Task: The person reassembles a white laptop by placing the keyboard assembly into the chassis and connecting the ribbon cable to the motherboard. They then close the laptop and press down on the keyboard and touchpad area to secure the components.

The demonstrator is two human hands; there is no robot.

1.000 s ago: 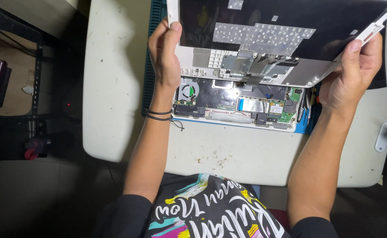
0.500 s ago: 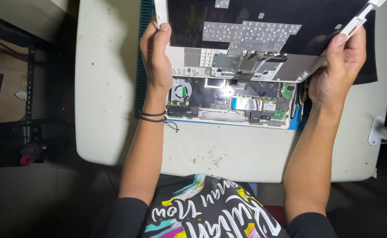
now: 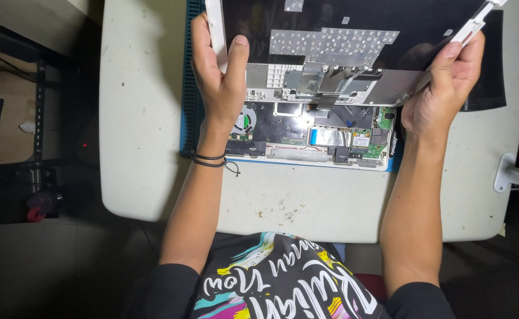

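White plastic frames the lifted upper cover of the opened laptop (image 3: 342, 53), its dark underside and grey keyboard backing plate facing the camera at twelve o'clock. The left hand (image 3: 218, 77) pinches the cover's left edge, thumb on the inner face, fingers curled behind. The right hand (image 3: 443, 88) pinches the right corner the same way. Below, at the centre, the laptop's lower base (image 3: 312, 133) lies on a blue ridged mat (image 3: 190, 88) on the pale table (image 3: 141, 118), with its fan and green circuit boards exposed. Flat ribbon cables (image 3: 324, 88) appear to run from cover to base; tilting the cover further could, I judge, strain or tear them
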